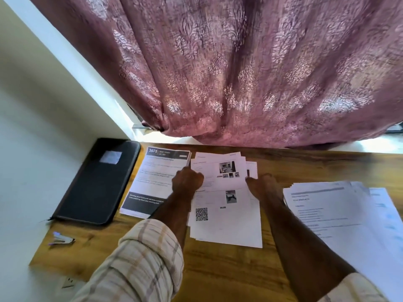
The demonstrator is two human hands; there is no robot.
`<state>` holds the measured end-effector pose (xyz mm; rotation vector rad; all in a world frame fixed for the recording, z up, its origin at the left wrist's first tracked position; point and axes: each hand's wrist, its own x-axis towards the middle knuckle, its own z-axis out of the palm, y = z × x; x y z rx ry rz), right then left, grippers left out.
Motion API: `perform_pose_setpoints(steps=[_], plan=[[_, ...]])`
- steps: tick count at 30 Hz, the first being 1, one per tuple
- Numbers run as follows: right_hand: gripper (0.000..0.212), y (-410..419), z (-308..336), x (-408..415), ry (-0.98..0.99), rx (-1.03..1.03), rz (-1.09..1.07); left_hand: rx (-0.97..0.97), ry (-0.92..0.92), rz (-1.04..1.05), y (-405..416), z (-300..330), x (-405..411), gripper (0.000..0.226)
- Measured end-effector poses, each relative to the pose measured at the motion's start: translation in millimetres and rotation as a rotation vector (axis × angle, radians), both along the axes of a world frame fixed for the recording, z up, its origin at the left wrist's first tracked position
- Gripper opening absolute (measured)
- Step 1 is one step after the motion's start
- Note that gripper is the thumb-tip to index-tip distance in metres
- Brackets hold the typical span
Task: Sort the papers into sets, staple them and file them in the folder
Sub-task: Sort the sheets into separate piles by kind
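Note:
Three groups of papers lie on the wooden desk (220, 269). A sheet headed "3675" (152, 177) is at the left. The middle pile with photos and a QR code (226, 216) is fanned out. My left hand (188, 178) grips its left edge with curled fingers. My right hand (261, 186) holds its right edge, fingers bent down onto the sheets. A thicker stack of printed pages (340, 216) sits at the right. The black folder (98, 182) lies shut at the far left. A small stapler (62, 239) rests near the desk's left front corner.
A mauve patterned curtain (239, 73) hangs over the desk's back edge. A white wall (32, 105) runs along the left side, with a wall socket (68, 281) below the desk's edge. Bare wood shows in front of the middle pile.

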<state>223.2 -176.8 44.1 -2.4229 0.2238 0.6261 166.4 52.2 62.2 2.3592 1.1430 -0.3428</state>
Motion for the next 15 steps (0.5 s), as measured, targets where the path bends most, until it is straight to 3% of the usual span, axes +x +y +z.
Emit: perform_pose_setpoints(steps=[4,6,10,13,15], plan=[[0.038,18,3,-18,0.014,0.02,0.056,-0.014,0.096,-0.061,-1,-14,-18,0.058],[0.027,30,4,-21,0.067,0.104,0.019,-0.016,0.082,-0.067,-2,-18,-18,0.064],[0.025,42,1,-20,0.152,0.225,-0.15,-0.041,0.069,-0.011,3,-24,-17,0.069],[0.043,45,-15,-9,0.225,0.318,-0.274,-0.081,0.031,0.008,9,-27,-17,0.062],[0.06,49,-33,0,0.222,0.26,-0.309,-0.093,0.01,0.012,12,-27,-19,0.06]])
